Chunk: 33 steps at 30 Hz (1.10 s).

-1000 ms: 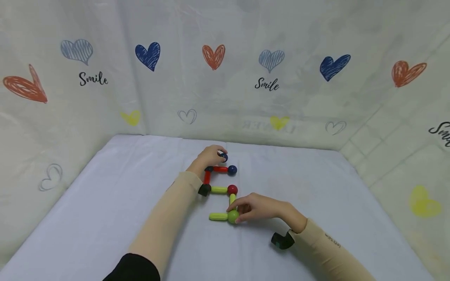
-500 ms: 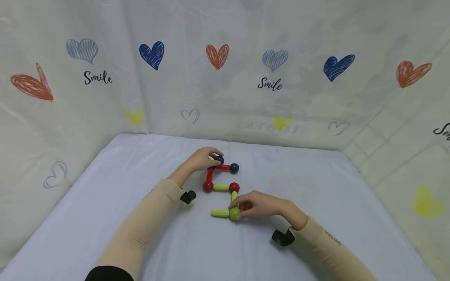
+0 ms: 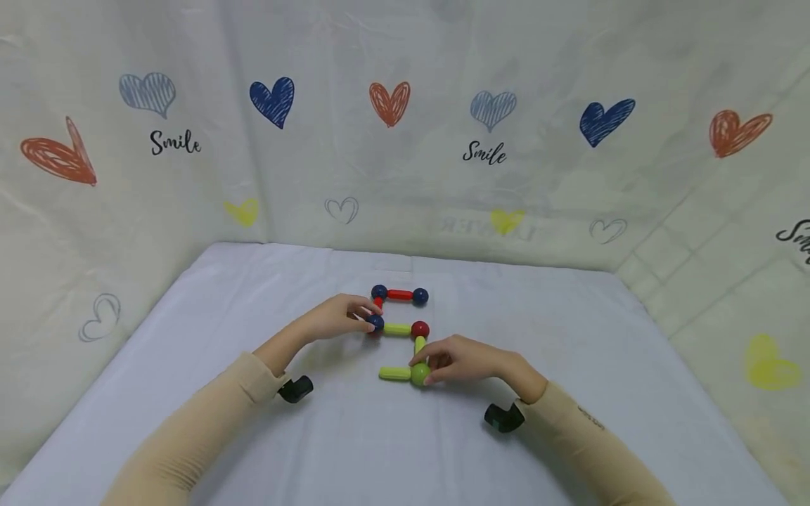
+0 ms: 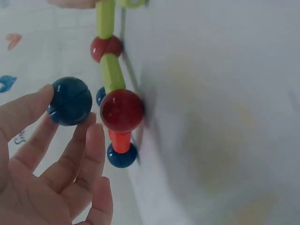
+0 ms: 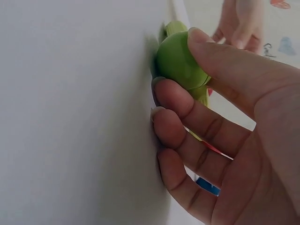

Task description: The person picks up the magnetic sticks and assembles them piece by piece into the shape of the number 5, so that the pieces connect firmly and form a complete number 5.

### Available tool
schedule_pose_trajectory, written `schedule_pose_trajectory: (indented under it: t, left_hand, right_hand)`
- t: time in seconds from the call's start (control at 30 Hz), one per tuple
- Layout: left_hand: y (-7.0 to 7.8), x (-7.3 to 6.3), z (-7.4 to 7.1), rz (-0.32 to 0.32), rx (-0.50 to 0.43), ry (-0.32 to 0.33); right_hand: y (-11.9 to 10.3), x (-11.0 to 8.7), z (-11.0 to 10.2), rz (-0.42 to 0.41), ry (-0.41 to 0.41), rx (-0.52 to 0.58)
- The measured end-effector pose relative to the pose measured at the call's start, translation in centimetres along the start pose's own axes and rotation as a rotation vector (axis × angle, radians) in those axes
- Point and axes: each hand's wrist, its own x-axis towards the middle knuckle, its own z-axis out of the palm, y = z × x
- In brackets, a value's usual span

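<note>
My left hand [image 3: 335,318] pinches a loose dark blue ball [image 4: 71,101] between thumb and fingers. It is held close over the red ball [image 4: 122,110] at a left corner of a flat chain of rods and balls. My right hand [image 3: 465,358] grips the green ball [image 5: 180,60] at the chain's near corner, thumb on one side and fingers curled on the other. Yellow-green rods [image 3: 396,329] join the nearer balls, with another red ball [image 3: 420,329] at the right. Farther off, a red rod [image 3: 400,295] links two dark blue balls [image 3: 379,292].
The chain lies on a white cloth-covered table [image 3: 569,337]. A pale curtain [image 3: 430,49] printed with hearts and "Smile" hangs behind and at both sides. A black wrist camera [image 3: 296,388] hangs below the left sleeve and another camera [image 3: 504,417] below the right.
My left hand has carried the blue ball from beyond the chain's far end toward me, down to the left red ball. My right hand stays on the green ball.
</note>
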Motion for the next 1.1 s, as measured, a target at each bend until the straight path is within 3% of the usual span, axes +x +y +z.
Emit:
schedule_pose_trajectory:
  t: [0.2, 0.4, 0.63, 1.1]
  left_hand:
    - [-1.5, -2.0, 0.4, -0.033, -0.042, -0.045]
    - [-2.3, -3.0, 1.3, -0.034, -0.096, -0.087]
    - [-1.9, -3.1, 1.9, -0.056, -0.074, -0.101]
    - [-1.9, -2.4, 2.8, -0.041, -0.050, -0.119]
  right_hand:
    - [0.1, 0.0, -0.3, -0.005, 0.018, -0.001]
    - [0.5, 0.2, -0.4, -0.014, 0.034, 0.024]
    - [0.4, 0.5, -0.3, -0.013, 0.039, 0.017]
    - [0.1, 0.4, -0.7, 0.000, 0.024, -0.024]
